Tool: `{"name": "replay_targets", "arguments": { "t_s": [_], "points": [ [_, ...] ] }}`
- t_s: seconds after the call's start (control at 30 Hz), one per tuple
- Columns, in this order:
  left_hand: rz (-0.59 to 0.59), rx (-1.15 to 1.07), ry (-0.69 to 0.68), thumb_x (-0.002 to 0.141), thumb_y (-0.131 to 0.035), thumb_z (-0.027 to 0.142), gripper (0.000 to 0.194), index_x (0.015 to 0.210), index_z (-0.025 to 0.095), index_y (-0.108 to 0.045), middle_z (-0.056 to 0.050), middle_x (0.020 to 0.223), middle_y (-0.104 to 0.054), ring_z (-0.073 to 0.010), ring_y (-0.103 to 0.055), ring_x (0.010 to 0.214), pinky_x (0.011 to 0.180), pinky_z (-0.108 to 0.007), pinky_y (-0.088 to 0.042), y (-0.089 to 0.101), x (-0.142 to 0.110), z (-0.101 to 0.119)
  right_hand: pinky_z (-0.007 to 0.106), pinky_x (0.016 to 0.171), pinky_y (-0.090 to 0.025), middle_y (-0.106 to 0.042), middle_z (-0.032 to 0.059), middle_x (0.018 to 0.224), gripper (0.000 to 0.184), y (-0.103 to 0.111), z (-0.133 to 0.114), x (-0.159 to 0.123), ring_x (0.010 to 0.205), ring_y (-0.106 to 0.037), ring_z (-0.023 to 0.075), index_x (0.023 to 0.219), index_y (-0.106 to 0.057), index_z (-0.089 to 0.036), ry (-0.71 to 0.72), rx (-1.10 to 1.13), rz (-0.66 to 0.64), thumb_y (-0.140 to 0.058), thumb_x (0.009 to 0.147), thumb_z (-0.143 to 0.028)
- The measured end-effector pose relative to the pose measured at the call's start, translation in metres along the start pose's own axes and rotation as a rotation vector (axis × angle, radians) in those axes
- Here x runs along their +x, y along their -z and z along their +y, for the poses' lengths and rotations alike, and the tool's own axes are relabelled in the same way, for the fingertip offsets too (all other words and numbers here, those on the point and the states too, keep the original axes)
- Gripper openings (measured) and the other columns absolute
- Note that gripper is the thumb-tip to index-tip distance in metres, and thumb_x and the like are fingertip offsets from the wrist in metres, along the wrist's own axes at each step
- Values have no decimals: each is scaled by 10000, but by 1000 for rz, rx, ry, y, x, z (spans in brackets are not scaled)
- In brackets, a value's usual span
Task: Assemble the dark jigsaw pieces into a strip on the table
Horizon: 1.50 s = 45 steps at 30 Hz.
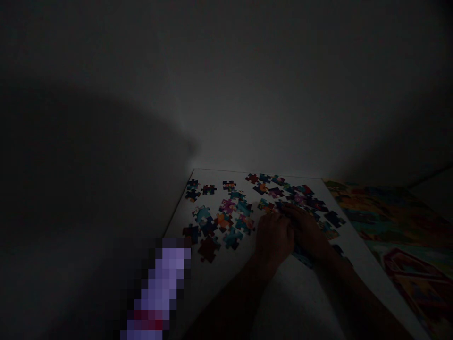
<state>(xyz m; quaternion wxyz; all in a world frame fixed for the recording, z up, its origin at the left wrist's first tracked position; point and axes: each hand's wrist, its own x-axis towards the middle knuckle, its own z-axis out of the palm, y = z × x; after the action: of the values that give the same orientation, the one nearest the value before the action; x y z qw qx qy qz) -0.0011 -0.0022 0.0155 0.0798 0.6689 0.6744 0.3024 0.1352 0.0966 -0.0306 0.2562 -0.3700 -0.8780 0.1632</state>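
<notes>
The scene is very dark. Several loose colourful puzzle pieces (226, 215) lie scattered on a white board (212, 278) set against a wall. My left hand (273, 238) and my right hand (307, 230) rest side by side on the board, knuckles up, fingers bent down onto pieces near the right-hand cluster (300, 196). A few joined pieces (303, 257) show under my right wrist. What the fingertips grip, if anything, is hidden in the dark.
A colourful puzzle box lid or picture sheet (399, 231) lies right of the board. A blurred-out purple patch (159, 288) sits at the board's lower left. A plain wall (247, 94) rises behind the board.
</notes>
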Motion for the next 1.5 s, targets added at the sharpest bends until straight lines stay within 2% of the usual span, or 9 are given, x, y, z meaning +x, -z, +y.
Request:
{"name": "replay_targets", "arguments": {
  "t_s": [0.1,0.23,0.33,0.47,0.7,1.5],
  "points": [
    [64,56,39,912,-546,219,164,979,184,-691,-76,1138,-683,-256,-584,1162,1116,-465,-427,-1,-4,-1,527,1046,-490,-641,145,1329,398,0,-3,2,1218,-610,306,1214,-684,-187,0,-8,3,-466,912,-331],
    [172,212,166,929,-533,272,380,1290,166,-593,-137,1422,-543,-328,-462,1353,1159,-583,-343,-9,-11,-8,533,1049,-485,-642,143,1324,403,1,-7,2,1221,-605,307,1223,-677,-189,-17,-27,16,-464,930,-364],
    [183,282,204,954,-497,312,461,1382,141,-526,-177,1483,-483,-359,-400,1411,1146,-602,-349,-14,-12,-11,545,1058,-477,-638,141,1331,409,3,-9,2,1238,-594,309,1241,-668,-193,-11,-8,-4,-456,945,-379],
    [156,282,217,959,-501,338,474,1379,122,-537,-204,1479,-486,-374,-408,1405,1151,-596,-345,-13,-10,-9,560,1063,-468,-625,144,1350,416,3,-9,1,1258,-580,318,1245,-667,-192,-28,-9,5,-461,945,-395],
    [153,243,194,962,-497,331,419,1341,161,-557,-172,1462,-508,-329,-418,1398,1150,-601,-348,-10,-10,-8,533,1056,-482,-642,141,1327,403,2,-6,2,1228,-606,304,1232,-675,-198,-5,-5,6,-471,938,-383],
    [134,208,212,961,-501,362,418,1321,156,-550,-182,1460,-497,-328,-425,1381,1157,-581,-345,-8,-9,-8,556,1033,-492,-641,137,1327,415,1,-3,0,1206,-614,327,1221,-677,-207,-13,-47,1,-449,936,-406]
  ]
}}
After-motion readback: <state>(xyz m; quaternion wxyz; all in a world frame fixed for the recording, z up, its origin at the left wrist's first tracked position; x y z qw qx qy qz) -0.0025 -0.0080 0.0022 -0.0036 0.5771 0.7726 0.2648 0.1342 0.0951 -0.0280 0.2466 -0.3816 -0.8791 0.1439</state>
